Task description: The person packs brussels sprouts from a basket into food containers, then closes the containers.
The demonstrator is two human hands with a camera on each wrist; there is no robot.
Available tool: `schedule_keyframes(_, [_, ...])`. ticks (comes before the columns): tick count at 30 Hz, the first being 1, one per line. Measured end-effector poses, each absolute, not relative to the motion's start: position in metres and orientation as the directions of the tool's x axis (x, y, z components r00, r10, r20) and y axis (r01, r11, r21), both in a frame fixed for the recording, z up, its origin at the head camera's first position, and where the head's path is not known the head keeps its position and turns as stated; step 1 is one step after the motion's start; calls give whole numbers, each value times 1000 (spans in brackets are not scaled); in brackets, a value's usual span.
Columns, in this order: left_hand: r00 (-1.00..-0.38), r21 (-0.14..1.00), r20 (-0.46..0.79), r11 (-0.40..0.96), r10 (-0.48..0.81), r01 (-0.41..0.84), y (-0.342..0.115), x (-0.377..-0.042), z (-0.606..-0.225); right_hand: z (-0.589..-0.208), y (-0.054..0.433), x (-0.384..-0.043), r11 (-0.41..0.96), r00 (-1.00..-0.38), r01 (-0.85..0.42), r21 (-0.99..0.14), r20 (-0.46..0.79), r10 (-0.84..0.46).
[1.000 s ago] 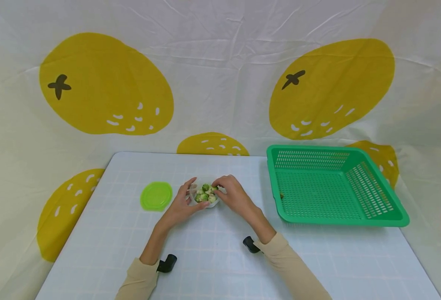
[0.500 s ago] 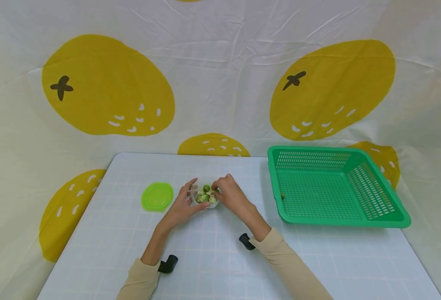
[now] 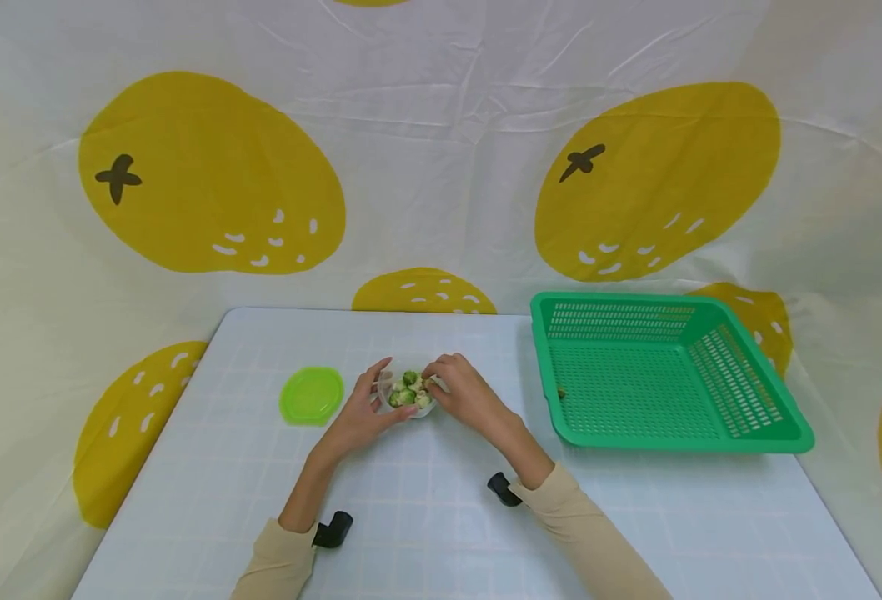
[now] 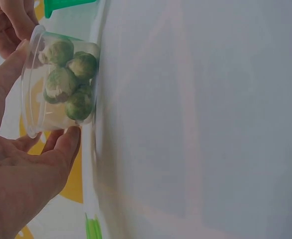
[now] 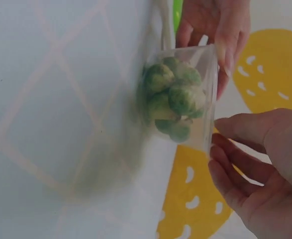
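Observation:
A clear plastic tub [image 4: 53, 122] with several Brussels sprouts [image 3: 408, 392] in it stands on the table. My left hand [image 3: 361, 417] grips the tub from the left, thumb at the near side and fingers round the far side. My right hand [image 3: 467, 392] bends over the tub's right rim, its fingertips right at the sprouts in the head view. In the right wrist view, the thumb and fingertips of the right hand [image 5: 270, 169] come together by the rim, and I cannot tell whether they pinch a sprout. A bright green lid [image 3: 311, 396] lies left of the tub.
At the right of the table stands a large green plastic basket [image 3: 636, 442], with a small brownish bit [image 3: 561, 392] by its left wall. The pale checked table [image 3: 411, 517] meets a fruit-print cloth [image 3: 441, 167] behind. Each wrist carries a black camera mount [image 3: 333, 529].
My right wrist shifts slightly left and then back, while its fingertips stay at the tub. The left hand keeps its grip; the tub, lid and basket stay in place.

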State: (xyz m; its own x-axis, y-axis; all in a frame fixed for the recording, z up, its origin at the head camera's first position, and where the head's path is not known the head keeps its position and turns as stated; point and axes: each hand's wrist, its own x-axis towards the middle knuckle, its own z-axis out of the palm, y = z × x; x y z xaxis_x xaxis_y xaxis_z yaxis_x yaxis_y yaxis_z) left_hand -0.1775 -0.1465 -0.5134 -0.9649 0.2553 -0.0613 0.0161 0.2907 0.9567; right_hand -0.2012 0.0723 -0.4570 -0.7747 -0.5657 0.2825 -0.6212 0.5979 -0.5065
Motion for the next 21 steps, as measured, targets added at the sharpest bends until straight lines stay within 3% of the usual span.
schedule_keyframes(10, [-964, 952, -75, 305, 255, 6, -146, -176, -512, -454, 86, -195, 576, -802, -585, -571, 297, -519])
schedule_keyframes(21, [-967, 946, -89, 324, 240, -6, -145, -178, -511, -441, 107, -192, 610, -823, -567, -553, 352, -446])
